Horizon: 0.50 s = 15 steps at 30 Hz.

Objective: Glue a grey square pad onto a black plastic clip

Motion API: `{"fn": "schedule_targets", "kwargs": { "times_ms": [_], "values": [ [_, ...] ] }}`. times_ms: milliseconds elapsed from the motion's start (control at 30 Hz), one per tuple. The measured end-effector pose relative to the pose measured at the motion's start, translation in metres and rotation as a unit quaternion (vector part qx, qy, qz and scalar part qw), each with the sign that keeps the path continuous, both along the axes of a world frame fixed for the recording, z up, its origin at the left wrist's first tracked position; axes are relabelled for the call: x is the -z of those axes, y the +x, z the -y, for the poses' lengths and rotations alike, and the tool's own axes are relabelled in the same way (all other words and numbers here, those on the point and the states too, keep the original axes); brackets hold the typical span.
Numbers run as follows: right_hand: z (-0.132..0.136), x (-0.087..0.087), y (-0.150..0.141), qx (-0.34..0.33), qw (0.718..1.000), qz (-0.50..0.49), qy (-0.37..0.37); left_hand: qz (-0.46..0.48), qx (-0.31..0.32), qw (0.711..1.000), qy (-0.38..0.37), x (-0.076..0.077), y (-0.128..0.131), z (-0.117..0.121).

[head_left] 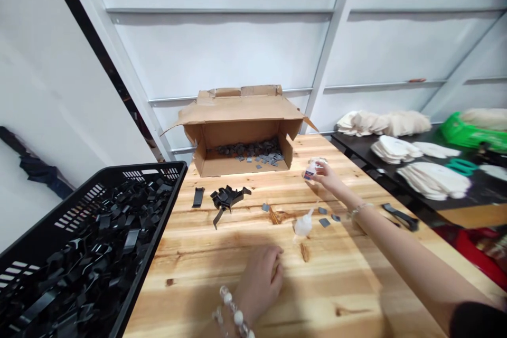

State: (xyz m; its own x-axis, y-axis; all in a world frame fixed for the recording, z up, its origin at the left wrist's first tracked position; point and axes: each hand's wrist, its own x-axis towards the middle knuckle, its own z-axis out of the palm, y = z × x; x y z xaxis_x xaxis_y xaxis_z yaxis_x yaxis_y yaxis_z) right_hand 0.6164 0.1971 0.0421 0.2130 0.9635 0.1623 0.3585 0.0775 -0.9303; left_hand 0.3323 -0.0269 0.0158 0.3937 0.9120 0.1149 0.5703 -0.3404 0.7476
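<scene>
My right hand (325, 175) reaches across the far part of the wooden table (336, 285) and grips a small white plastic bottle with a blue and red label (311, 169). Just below that hand, a clear squeeze bottle (303, 225) lies on the wood among several small grey pieces (325, 222). My left hand (262, 279), with a beaded bracelet (233, 311) on its wrist, rests near the table's front with its fingers curled. Nothing shows in it. A tangle of black strips (227, 198) and a single black strip (198, 197) lie further left.
An open cardboard box (237, 132) holding grey pieces (249, 148) stands at the table's far end. A black crate (91, 243) full of black strips sits on the left. To the right, a dark table holds cream fabric pieces (433, 180) and a green basket (471, 132).
</scene>
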Motion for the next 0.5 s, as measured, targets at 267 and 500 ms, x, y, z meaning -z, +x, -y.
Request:
{"fn": "schedule_targets", "kwargs": {
  "times_ms": [267, 500],
  "values": [
    [0.077, -0.047, 0.035, 0.170, 0.973, 0.037, 0.153, 0.012, 0.001, 0.999, -0.031, 0.005, 0.000, -0.003],
    [0.198, -0.130, -0.025, -0.165, 0.969, 0.120, 0.139, 0.092, -0.043, 0.995, -0.025, 0.004, 0.005, -0.008]
  ]
}}
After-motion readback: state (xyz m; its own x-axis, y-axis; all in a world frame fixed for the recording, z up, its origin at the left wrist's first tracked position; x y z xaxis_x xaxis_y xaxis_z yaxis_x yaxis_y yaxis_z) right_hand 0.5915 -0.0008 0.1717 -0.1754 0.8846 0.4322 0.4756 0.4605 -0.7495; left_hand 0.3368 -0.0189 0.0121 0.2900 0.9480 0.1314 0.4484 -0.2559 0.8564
